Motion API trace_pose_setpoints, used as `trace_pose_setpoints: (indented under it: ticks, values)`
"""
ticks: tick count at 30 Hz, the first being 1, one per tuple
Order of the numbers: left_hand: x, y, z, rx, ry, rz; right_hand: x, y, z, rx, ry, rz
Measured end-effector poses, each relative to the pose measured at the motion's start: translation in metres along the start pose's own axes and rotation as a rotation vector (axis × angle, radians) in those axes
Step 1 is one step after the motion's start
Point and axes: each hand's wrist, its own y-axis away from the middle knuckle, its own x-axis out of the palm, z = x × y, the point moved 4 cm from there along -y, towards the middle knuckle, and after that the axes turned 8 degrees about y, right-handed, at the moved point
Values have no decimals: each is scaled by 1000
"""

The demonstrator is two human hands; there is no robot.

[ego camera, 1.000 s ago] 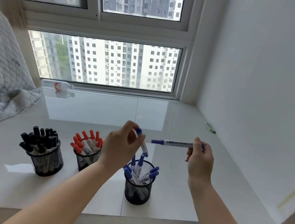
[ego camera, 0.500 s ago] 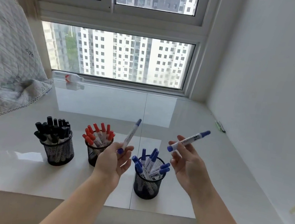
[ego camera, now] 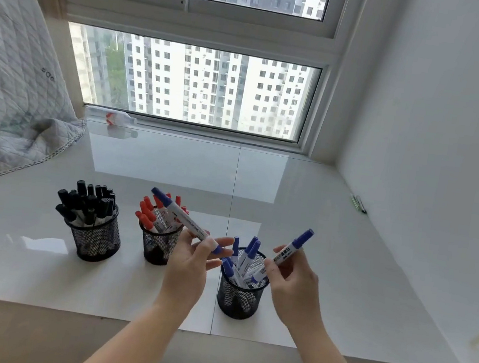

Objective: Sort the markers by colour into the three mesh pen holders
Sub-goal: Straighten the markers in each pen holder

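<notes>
Two blue markers (ego camera: pixel 185 220) (ego camera: pixel 292 248) pinched aloft, one in left hand (ego camera: pixel 190 262), one in right hand (ego camera: pixel 291 284), just above blue holder (ego camera: pixel 240 298) at near right. Risk: left marker, slanting over red holder (ego camera: pixel 159 242), dropping there. Glossy white sill (ego camera: pixel 329 255); window (ego camera: pixel 196 83) far.

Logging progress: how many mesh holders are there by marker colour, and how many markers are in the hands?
Black-marker holder: 1
Red-marker holder: 1
Blue-marker holder: 1
Blue marker in left hand: 1
Blue marker in right hand: 1
Total: 3 holders, 2 held markers
</notes>
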Motion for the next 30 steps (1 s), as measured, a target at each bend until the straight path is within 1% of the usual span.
trace_pose_setpoints:
  ticks: [3,5,9,12,16,19,23,25,28,30]
  values:
    - [-1,-3,4,18,-48,-31,5,0,-3,-68,165,20]
    - [-3,-2,6,36,-108,-42,10,-2,-7,-59,220,62]
    - [-6,1,7,119,-269,-81,12,0,-7,-94,224,48]
    - [-6,2,8,158,-420,-56,13,3,-6,-153,220,29]
    - [-4,3,5,211,-502,-51,11,6,-5,-210,226,-63]
    - [-1,3,9,233,-578,-29,12,8,-6,-267,266,-67]
    - [3,1,12,219,-597,1,19,10,-8,-325,352,-43]
    - [5,2,13,176,-522,13,21,10,-10,-330,368,-62]
    - [6,3,14,142,-431,10,21,14,-15,-325,294,-113]
    - [4,3,12,188,-474,-4,21,21,-24,-249,189,-136]
